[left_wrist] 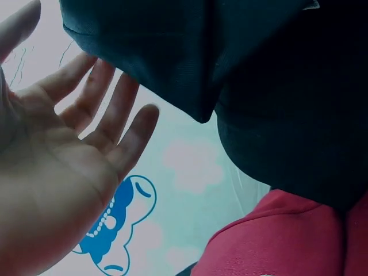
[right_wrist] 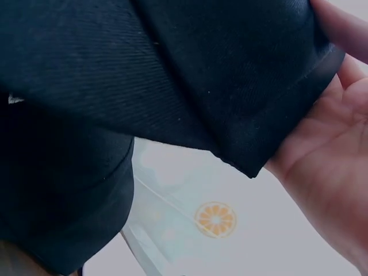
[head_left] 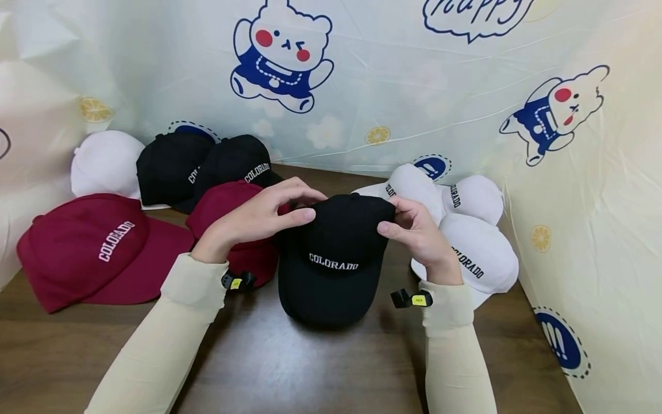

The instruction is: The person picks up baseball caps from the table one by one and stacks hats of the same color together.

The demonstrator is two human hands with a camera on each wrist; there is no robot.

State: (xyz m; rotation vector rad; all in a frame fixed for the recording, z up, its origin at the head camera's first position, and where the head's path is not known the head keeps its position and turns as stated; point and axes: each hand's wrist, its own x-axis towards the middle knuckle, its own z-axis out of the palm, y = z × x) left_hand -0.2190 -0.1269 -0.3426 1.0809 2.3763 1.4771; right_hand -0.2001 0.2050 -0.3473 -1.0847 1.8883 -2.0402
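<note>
A black baseball cap (head_left: 343, 224) with white COLORADO lettering is held up in the middle, its brim tilted down toward me. My right hand (head_left: 421, 236) pinches the cap's right edge, thumb in front and fingers behind, as the right wrist view also shows. On the other side is my left hand (head_left: 253, 215). In the left wrist view its fingers are fairly straight, the fingertips at the edge of the black cap (left_wrist: 144, 43), and the thumb stands apart from the fabric. A maroon cap (head_left: 261, 259) lies behind my left wrist, partly hidden.
At left are a large maroon cap (head_left: 88, 247), a white cap (head_left: 106, 164) and two black caps, one a black cap (head_left: 233, 155) at the back. Several white caps, including the nearest white cap (head_left: 488, 253), cluster at right. A printed curtain (head_left: 362, 75) encloses the wooden table (head_left: 310, 374).
</note>
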